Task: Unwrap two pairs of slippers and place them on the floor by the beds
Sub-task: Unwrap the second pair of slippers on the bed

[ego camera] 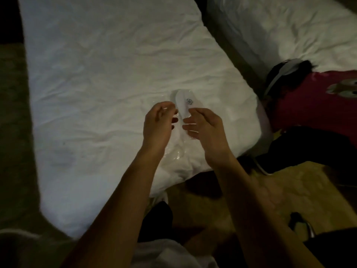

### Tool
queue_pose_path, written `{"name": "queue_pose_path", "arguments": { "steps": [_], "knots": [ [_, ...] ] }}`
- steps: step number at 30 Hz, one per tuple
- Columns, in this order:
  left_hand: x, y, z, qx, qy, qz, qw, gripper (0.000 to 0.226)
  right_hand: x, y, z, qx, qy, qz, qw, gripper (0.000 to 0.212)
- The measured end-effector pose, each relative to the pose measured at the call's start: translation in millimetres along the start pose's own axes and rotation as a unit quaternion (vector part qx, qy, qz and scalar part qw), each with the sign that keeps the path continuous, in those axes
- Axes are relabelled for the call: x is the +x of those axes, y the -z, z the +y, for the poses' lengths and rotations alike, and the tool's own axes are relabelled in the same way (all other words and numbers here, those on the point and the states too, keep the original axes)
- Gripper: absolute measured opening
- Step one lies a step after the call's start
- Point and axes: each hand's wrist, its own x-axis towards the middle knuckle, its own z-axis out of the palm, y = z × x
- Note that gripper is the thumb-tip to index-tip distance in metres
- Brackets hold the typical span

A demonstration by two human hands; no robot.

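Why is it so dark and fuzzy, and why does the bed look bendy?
Head view: the room is dim, so the floor and corners go nearly black; only the white bed catches light. The left hand, right hand and wrapped slippers look soft and blurry, the clear wrap showing faint glints. The wide-angle lens curves the bed's edges.

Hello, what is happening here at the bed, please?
A person stands at the foot of a white bed and works with both hands on a pair of white slippers wrapped in clear plastic. The left hand and the right hand pinch the wrap from either side, above the sheet. The slippers seem not yet out of the plastic. A second bed stands to the right, where another person in a pink top is bent down.
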Motion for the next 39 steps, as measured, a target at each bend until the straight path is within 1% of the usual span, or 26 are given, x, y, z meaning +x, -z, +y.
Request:
{"name": "queue_pose_path", "arguments": {
  "steps": [3, 6, 10, 12, 14, 18, 22, 25, 28, 30, 32, 34, 37, 39],
  "knots": [
    [27.7, -30.2, 3.3, 0.001, 0.002, -0.002, 1.0, 0.024, 40.0, 18.0, -9.6, -0.001, -0.001, 0.002, 1.0, 0.024],
    [48.1, -50.7, 0.3, 0.011, 0.02, 0.013, 1.0, 0.021, 70.5, 31.3, -9.1, -0.007, -0.015, -0.005, 1.0, 0.026],
    [68.0, -75.4, -13.8, 0.026, 0.056, 0.034, 0.998, 0.013, 108.7, 45.7, 4.6, -0.006, -0.044, -0.032, 0.999, 0.029],
    [74.5, -91.5, -19.4, 0.016, 0.078, 0.051, 0.996, 0.013, 129.8, 52.7, 12.7, 0.003, -0.056, -0.05, 0.997, 0.027],
    [81.6, -106.8, -23.0, 0.006, 0.084, 0.079, 0.993, 0.015, 150.2, 57.2, 19.1, 0.02, -0.076, -0.064, 0.995, 0.024],
    [96.0, -140.0, -30.3, 0.009, 0.097, 0.128, 0.987, 0.026, 186.8, 75.7, 28.4, -0.006, -0.087, -0.114, 0.99, 0.026],
    [111.0, -164.1, -47.7, -0.005, 0.13, 0.159, 0.979, 0.028, 218.3, 95.0, 46.4, -0.029, -0.105, -0.121, 0.987, 0.024],
    [124.1, -176.3, -69.6, -0.002, 0.159, 0.183, 0.97, 0.03, 239.0, 99.9, 71.9, -0.04, -0.148, -0.12, 0.981, 0.019],
    [138.2, -188.1, -94.5, 0.004, 0.19, 0.185, 0.964, 0.033, 253.8, 99.5, 100.5, -0.048, -0.175, -0.123, 0.976, 0.011],
    [148.5, -194.5, -108.3, 0.003, 0.209, 0.179, 0.961, 0.037, 262.2, 98.1, 117.7, -0.064, -0.188, -0.12, 0.973, 0.012],
    [159.2, -196.1, -121.6, 0.023, 0.215, 0.176, 0.96, 0.046, 271.9, 94.4, 133.7, -0.08, -0.196, -0.125, 0.969, 0.018],
    [169.9, -195.0, -135.5, 0.049, 0.215, 0.181, 0.959, 0.056, 283.4, 90.9, 148.1, -0.096, -0.199, -0.129, 0.967, 0.027],
    [186.8, -191.5, -154.1, 0.103, 0.22, 0.178, 0.953, 0.063, 302.8, 85.9, 172.1, -0.127, -0.21, -0.116, 0.962, 0.029],
    [196.2, -189.2, -162.4, 0.137, 0.231, 0.164, 0.949, 0.062, 312.7, 81.4, 186.5, -0.158, -0.207, -0.101, 0.96, 0.036]
  ]
}}
